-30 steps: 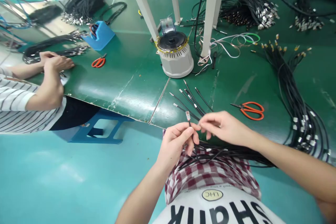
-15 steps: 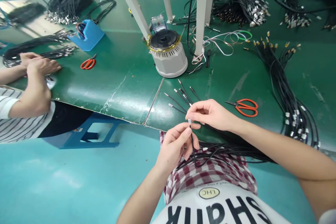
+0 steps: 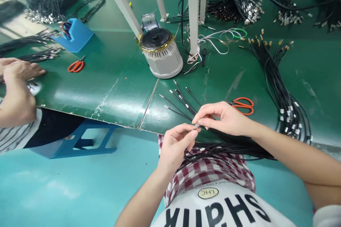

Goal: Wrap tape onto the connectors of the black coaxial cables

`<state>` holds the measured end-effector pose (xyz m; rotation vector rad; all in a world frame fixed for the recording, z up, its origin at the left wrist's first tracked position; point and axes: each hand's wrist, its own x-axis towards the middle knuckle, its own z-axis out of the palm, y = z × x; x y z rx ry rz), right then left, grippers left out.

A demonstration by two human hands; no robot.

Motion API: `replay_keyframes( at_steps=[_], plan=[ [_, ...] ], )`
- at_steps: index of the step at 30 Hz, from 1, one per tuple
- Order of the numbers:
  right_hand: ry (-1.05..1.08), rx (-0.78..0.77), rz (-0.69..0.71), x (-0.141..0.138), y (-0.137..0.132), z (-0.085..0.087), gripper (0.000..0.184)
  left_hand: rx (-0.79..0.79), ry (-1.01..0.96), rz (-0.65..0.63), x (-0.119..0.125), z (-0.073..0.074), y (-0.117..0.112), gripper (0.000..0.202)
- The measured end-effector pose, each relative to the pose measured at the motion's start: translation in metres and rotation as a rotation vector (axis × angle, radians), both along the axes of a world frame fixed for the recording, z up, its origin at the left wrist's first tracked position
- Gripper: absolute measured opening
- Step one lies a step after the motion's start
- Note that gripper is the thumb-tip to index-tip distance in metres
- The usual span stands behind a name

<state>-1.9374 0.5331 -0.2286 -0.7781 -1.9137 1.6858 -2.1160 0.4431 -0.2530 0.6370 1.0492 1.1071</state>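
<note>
Close together above my lap, both my hands work at the silvery end of a black cable [image 3: 196,126]. My left hand [image 3: 178,142] pinches it between thumb and forefinger. From the other side, the fingertips of my right hand [image 3: 222,117] close on the same end. More black cables [image 3: 226,150] lie across my checked lap and the table edge. Beyond my hands, several cable ends [image 3: 181,101] fan out on the green table [image 3: 128,88]. Orange-handled scissors [image 3: 243,105] lie just past my right hand, their blades partly hidden by it.
A round grey dispenser [image 3: 162,56] with a black top stands ahead, near white posts [image 3: 194,14]. Bundles of black cables lie at right [image 3: 279,78] and at the back. At left are a blue tape holder [image 3: 76,37], other scissors [image 3: 76,65] and another person's hands [image 3: 20,69].
My hands have come closer together, and the held cable end has tipped from upright to slanting between my fingertips. The whole view has shifted slightly, so the table things appear farther left.
</note>
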Motion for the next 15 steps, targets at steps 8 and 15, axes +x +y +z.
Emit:
replay_keyframes(
  at_steps=[8, 15],
  plan=[
    [-0.313, 0.412, -0.178, 0.060, 0.000, -0.026, 0.024, 0.187, 0.360, 0.015, 0.017, -0.005, 0.001, 0.009],
    [-1.135, 0.823, -0.245, 0.147, 0.012, -0.068, 0.033, 0.416, 0.598, 0.020, 0.020, -0.012, -0.004, 0.016]
  ],
)
